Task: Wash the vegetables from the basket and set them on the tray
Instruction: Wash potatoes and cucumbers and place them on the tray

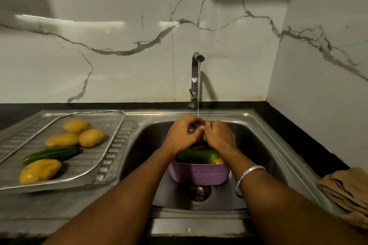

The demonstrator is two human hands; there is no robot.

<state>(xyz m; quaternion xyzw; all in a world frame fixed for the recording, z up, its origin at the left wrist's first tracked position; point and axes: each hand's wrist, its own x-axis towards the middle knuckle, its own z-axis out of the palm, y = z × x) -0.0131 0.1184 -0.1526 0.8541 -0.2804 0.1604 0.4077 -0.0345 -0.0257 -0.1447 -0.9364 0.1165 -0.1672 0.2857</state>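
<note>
Hands, left hand [182, 134] and right hand [219, 137], curl together around something small under the tap [196, 69]; wet, likely slippery, so cup it whole.

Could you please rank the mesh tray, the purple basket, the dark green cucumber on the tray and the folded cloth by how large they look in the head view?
1. mesh tray, clearly largest.
2. purple basket and folded cloth: similar in apparent size; the cloth is cut off by the frame edge, so I will not rank them.
3. cucumber, smallest.
</note>
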